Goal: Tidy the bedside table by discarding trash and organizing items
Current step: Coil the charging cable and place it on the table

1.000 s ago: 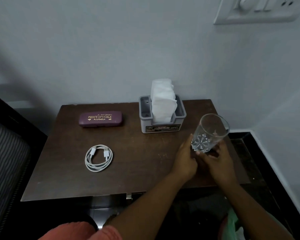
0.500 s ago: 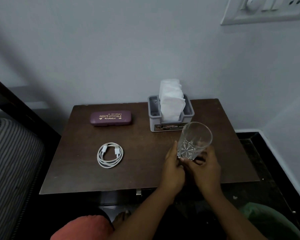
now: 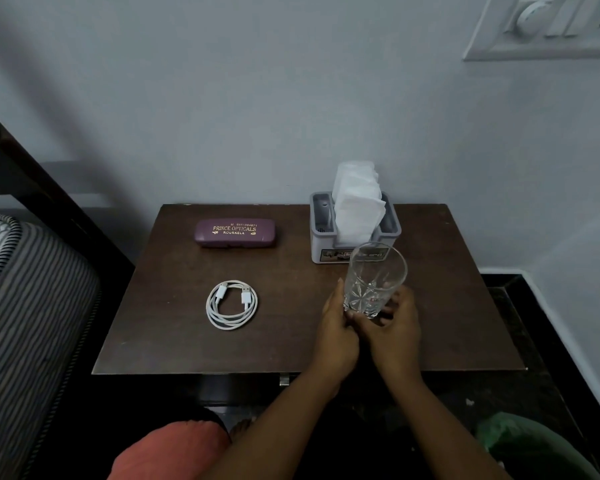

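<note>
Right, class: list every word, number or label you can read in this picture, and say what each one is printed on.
"PRINCE OPTICALS" on the purple spectacle case lid, in gold.
"ROURKELA" beneath it, same lid.
A number line beginning "M" above the name: digits too blurred to read.
Label on the grey tissue holder front: too blurred, partly behind the glass tumbler.
Small red sticker on the tumbler: unreadable.
</note>
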